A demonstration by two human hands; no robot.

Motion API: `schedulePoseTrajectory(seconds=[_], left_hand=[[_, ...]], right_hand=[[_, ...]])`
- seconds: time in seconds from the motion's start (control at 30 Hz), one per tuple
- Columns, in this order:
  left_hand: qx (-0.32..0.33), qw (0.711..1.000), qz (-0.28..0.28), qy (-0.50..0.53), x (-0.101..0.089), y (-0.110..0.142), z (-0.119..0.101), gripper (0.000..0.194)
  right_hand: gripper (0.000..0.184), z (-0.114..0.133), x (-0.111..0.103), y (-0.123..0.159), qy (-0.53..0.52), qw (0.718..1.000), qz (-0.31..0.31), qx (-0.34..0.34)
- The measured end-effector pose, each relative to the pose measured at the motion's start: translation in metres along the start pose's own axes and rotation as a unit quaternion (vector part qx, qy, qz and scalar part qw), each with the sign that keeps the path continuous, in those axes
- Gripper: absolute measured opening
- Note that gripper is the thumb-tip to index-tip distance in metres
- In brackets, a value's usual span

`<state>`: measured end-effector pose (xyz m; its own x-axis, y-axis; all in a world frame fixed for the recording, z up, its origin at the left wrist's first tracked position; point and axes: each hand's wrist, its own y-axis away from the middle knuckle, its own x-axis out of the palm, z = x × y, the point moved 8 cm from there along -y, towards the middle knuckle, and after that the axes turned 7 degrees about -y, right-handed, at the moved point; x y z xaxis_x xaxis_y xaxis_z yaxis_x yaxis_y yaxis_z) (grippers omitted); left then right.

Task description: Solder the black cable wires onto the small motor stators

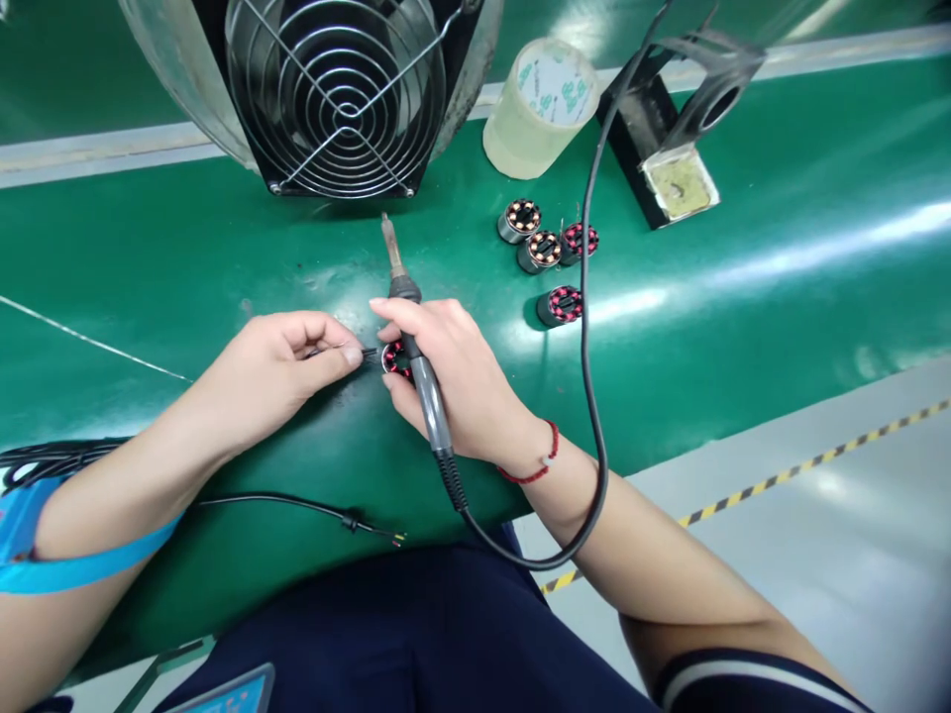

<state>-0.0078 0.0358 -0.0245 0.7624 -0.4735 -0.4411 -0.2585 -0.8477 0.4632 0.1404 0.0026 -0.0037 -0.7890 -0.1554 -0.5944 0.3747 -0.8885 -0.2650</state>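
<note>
My right hand (pixel 472 376) is closed around a soldering iron (pixel 431 401), its bare tip pointing away from me toward the fan. The same hand's fingers also grip a small motor stator (pixel 393 358) with red windings, partly hidden under the iron and fingers. Just left of it, my left hand (pixel 286 361) pinches thin dark wires (pixel 369 353) whose ends lie close to the stator; whether they touch it, I cannot tell. Several more stators stand to the right, some with copper windings (pixel 545 250) and some with red windings (pixel 563 305).
A caged fan (pixel 346 114) stands at the back, beside a roll of clear tape (pixel 520 129). Back right is an iron stand with a sponge (pixel 680 183). The iron's cord (pixel 590 366) loops past my right forearm. A black cable (pixel 297 503) lies near the front edge.
</note>
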Motion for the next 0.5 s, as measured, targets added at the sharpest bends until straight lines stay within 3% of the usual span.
schedulePoseTrajectory(seconds=[0.17,0.3,0.4,0.5], left_hand=[[0.019,0.998,0.002,-0.056,0.0071,-0.002,-0.0048,0.026],[0.011,1.0,0.015,-0.018,0.0095,-0.0025,-0.0029,0.029],[-0.005,1.0,0.018,0.011,0.0078,-0.0025,0.0017,0.031],[0.029,0.999,0.036,-0.012,0.0096,-0.0024,-0.0018,0.025]], right_hand=[[0.048,0.0015,-0.0005,-0.0007,0.006,1.0,-0.008,-0.02],[0.039,0.0017,0.0038,-0.0021,0.023,1.0,0.001,-0.017],[0.037,0.0014,0.0029,-0.0008,0.023,1.0,-0.019,-0.005],[0.036,0.0029,-0.0001,0.0021,0.011,0.998,-0.056,-0.002]])
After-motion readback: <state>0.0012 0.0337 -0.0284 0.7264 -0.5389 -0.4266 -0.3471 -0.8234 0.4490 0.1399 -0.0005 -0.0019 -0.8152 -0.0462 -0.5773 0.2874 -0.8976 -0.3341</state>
